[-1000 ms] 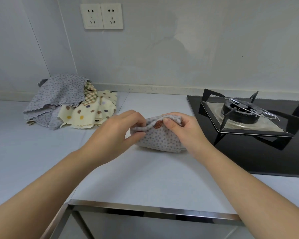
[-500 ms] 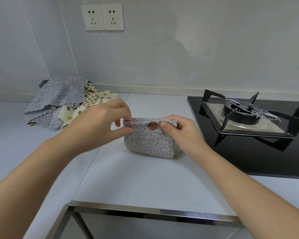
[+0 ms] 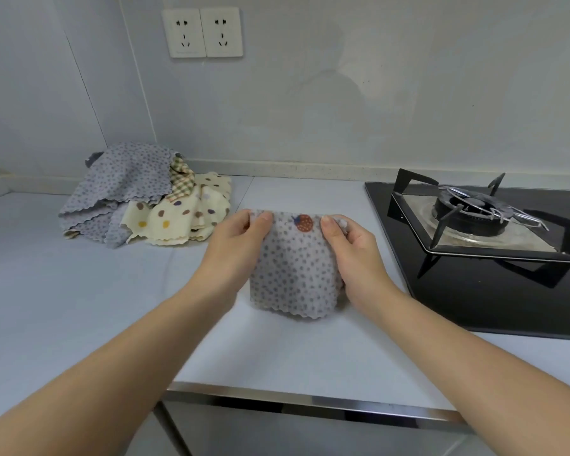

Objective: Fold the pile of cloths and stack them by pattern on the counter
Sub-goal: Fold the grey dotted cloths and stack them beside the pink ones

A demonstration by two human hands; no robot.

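1. Grey cloth (image 3: 293,278), covered in small dark dots and cut with a wavy lower edge, is held up over the middle of the pale counter (image 3: 79,307).
2. A red, strawberry-like patch (image 3: 304,223) sits near the cloth's top edge, between the two hands.
3. The left hand (image 3: 236,248) pinches the top left corner, with the thumb on the near face and the fingers curled behind the fabric.
4. The right hand (image 3: 354,255) pinches the top right corner in the same way, its thumb pressed on the near face.
5. The cloth hangs between the hands as a folded panel. Its wavy bottom edge is down at the counter, though whether it touches the surface cannot be told.
6. A loose pile of cloths (image 3: 119,192) lies at the back left of the counter, close to the wall (image 3: 375,93).
7. In that pile a grey dotted cloth lies on top, cream cloths with large coloured dots spread out to its right, and a green-and-brown checked cloth pokes up between them.
8. The pile's cream edge lies near the left hand but apart from it.
9. A black glass hob (image 3: 474,301) lies to the right of the held cloth, carrying a burner (image 3: 468,212) with black pan supports on a steel plate.
10. Two white sockets (image 3: 202,32) are set side by side on the wall above the pile.
11. A metal strip (image 3: 310,403) runs along the counter's front edge.
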